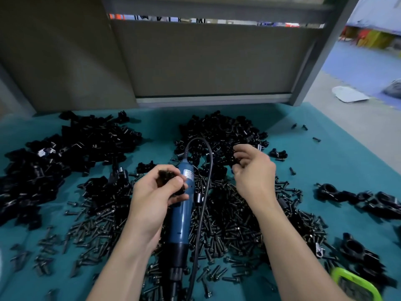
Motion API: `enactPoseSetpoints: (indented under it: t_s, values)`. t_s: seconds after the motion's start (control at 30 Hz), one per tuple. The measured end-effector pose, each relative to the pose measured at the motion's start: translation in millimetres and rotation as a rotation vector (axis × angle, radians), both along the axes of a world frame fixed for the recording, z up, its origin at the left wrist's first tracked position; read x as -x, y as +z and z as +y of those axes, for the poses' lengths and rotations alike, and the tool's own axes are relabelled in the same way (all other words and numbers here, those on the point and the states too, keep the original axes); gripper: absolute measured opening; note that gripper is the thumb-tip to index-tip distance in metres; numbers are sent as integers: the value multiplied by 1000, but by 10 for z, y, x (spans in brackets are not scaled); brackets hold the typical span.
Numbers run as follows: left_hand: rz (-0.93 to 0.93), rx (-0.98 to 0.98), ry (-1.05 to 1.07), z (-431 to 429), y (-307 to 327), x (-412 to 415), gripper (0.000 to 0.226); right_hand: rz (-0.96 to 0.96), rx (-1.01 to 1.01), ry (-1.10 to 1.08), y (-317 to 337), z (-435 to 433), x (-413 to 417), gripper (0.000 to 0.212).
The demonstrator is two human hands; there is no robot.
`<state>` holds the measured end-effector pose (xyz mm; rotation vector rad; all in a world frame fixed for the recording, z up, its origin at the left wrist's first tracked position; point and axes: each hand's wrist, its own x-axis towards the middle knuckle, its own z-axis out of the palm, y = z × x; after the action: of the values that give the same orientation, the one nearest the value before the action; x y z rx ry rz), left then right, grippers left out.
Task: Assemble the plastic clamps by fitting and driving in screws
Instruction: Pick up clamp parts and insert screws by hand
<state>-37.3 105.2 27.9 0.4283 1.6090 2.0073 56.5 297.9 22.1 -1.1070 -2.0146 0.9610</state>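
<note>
On my left hand (152,198) the fingers (176,184) curl round a black clamp piece (166,176), held just above the blue electric screwdriver (181,216), which lies on the heap of screws (236,224). My right hand (255,172) has its fingers (242,153) bent inward at the near edge of the far pile of clamp parts (219,131); I cannot tell whether they pinch anything.

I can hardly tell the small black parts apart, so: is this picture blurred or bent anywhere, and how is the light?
Head view: the wide lens splays the table and leans the grey panel; the right hand is smeared, the left hand gripping a clamp piece sharper; dim, even light merges the black piles; the background floor is soft, brighter.
</note>
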Motion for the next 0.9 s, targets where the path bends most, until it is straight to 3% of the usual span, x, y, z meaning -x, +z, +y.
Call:
enactPoseSetpoints:
  t_s: [0.17, 0.27, 0.4, 0.6, 0.7, 0.8, 0.9]
  values:
    - [237, 106, 27, -125, -20, -59, 29, 390, 231, 131, 245, -483, -223, 42]
    - [377, 129, -24, -206, -39, -155, 19, 522, 247, 215, 285, -808, -203, 39]
    - [480, 169, -90, -317, -74, -228, 20, 511, 153, 273, 154, -1176, -69, 37]
    - [260, 10, -17, -487, -194, -126, 18, 424, -90, 478, 50, -1348, 75, 39]
    - [247, -40, 3, -521, -197, -85, 37, 409, -116, 587, 25, -1294, 93, 33]
    - [312, 7, 45, -513, -161, -105, 35, 392, -139, 650, 57, -1238, 95, 32]
    - [233, 54, 95, -508, -132, -94, 41, 394, -10, 687, 82, -1180, 124, 33]
